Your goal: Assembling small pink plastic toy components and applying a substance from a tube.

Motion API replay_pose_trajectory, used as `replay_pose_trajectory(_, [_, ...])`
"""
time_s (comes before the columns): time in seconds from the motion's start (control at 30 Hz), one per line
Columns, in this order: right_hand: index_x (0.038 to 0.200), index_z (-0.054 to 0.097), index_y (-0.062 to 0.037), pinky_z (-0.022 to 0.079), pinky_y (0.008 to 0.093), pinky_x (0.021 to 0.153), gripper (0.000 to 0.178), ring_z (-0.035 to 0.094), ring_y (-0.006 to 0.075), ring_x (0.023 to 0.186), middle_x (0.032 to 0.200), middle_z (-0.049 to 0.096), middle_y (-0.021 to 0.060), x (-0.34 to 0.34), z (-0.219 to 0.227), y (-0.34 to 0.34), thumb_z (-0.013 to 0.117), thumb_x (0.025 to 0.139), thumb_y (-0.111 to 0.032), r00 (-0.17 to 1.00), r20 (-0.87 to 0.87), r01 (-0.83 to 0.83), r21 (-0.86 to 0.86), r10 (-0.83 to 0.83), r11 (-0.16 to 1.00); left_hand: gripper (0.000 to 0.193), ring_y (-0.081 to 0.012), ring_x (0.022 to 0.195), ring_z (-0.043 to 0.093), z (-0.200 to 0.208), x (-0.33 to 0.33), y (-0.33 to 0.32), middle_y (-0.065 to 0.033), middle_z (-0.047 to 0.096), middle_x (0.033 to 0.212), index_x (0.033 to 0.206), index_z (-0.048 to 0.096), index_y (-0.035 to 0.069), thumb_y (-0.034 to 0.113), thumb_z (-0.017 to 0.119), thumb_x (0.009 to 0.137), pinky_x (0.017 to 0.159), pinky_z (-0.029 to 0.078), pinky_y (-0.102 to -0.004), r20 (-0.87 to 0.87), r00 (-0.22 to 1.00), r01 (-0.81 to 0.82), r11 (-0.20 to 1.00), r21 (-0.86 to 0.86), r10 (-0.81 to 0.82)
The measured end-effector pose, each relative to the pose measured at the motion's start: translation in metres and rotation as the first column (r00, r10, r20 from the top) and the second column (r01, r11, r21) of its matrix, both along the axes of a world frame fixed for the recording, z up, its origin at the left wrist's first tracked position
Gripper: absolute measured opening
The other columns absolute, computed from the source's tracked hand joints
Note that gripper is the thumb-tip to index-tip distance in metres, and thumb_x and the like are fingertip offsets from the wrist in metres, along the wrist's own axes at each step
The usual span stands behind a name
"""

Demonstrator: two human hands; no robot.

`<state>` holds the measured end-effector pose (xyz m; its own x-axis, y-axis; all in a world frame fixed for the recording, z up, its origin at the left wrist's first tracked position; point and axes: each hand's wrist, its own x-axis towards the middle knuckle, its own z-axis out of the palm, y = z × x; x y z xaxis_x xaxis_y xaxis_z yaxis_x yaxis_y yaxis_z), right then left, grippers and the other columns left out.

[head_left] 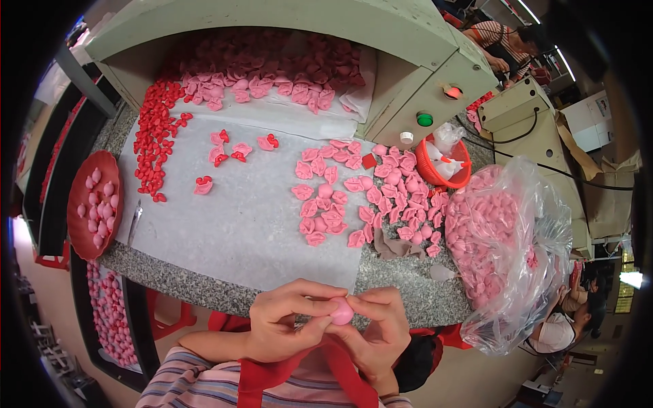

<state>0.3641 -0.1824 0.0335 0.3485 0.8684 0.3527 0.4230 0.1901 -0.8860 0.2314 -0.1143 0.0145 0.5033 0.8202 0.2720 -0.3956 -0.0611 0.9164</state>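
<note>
Near the table's front edge, a small smooth pink ball-shaped piece (341,312) is pinched between the fingertips of both hands. My left hand (280,321) is closed on its left side, thumb below and forefinger above. My right hand (382,325) grips it from the right, with the fingers bent and the thumb beneath. Beyond my hands, a white paper sheet (245,224) bears pink ruffled pieces (325,217) on its right side. A few pink pieces with red bow-like parts (219,146) lie farther back. A heap of small red bow-shaped pieces (153,132) covers its left edge.
A red dish (76,224) of pink balls stands left, beside a thin metal tool (136,221). At the back, a grey-green housing (286,17) overhangs piled pink pieces. An orange basket (428,166) and a clear plastic bag (537,224) of pink pieces are on the right. Other people are farther off.
</note>
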Motion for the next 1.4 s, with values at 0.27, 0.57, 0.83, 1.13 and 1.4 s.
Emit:
replay_pose_trajectory(0.27, [0.088,0.063,-0.0018,0.042,0.0274,0.065,0.039,0.052,0.0184,0.074,0.081,0.055,0.0089,0.012,0.011,0.005,0.080,0.053,-0.007,0.999,0.052,-0.001,0.001,0.001,1.000,0.021,-0.0267,0.095,0.058,-0.009,0.009,0.000,-0.0249,0.055,0.103,0.097,0.056,0.000,-0.003,0.059,0.076,0.073,0.051,-0.0308,0.038,0.999,0.011,0.989,0.151,-0.017])
replay_pose_trajectory(0.57, [0.088,0.061,-0.0060,0.042,0.0294,0.055,0.035,0.051,0.0214,0.067,0.079,0.053,0.0054,0.039,0.030,0.015,0.073,0.056,-0.001,0.909,0.393,-0.149,-0.002,0.137,0.989,0.030,-0.0219,0.101,0.056,0.014,0.013,0.015,-0.0092,0.061,0.098,0.088,0.058,0.008,0.007,0.075,0.064,0.098,0.028,-0.0473,-0.302,0.953,0.075,0.991,0.110,-0.039])
replay_pose_trajectory(0.83, [0.092,0.059,-0.0060,0.043,0.0302,0.062,0.038,0.051,0.0221,0.072,0.081,0.051,0.0049,0.034,0.036,0.021,0.073,0.056,-0.003,0.867,0.455,-0.222,-0.010,0.202,0.975,0.038,-0.0194,0.091,0.057,0.016,0.004,0.026,-0.0062,0.063,0.088,0.090,0.061,0.009,0.019,0.080,0.058,0.099,0.021,-0.0457,-0.325,0.944,0.112,0.983,0.147,-0.059])
replay_pose_trajectory(1.13, [0.080,0.063,0.0004,0.042,0.0254,0.064,0.024,0.054,0.0157,0.073,0.080,0.057,0.0082,0.044,0.028,0.016,0.075,0.059,0.000,0.947,-0.225,-0.259,-0.119,0.228,0.959,0.033,-0.0195,0.091,0.058,0.011,0.012,0.023,-0.0072,0.064,0.093,0.090,0.061,0.009,0.013,0.077,0.061,0.096,0.024,-0.0446,-0.123,0.992,0.040,0.983,0.180,-0.018])
replay_pose_trajectory(1.4, [0.075,0.064,0.0000,0.042,0.0253,0.061,0.018,0.054,0.0156,0.070,0.075,0.057,0.0083,0.044,0.024,0.018,0.074,0.060,-0.001,0.961,-0.158,-0.238,-0.069,0.225,0.969,0.033,-0.0198,0.091,0.058,0.008,0.011,0.024,-0.0071,0.064,0.094,0.092,0.061,0.009,0.014,0.076,0.063,0.096,0.025,-0.0442,-0.172,0.985,0.062,0.977,0.202,-0.027])
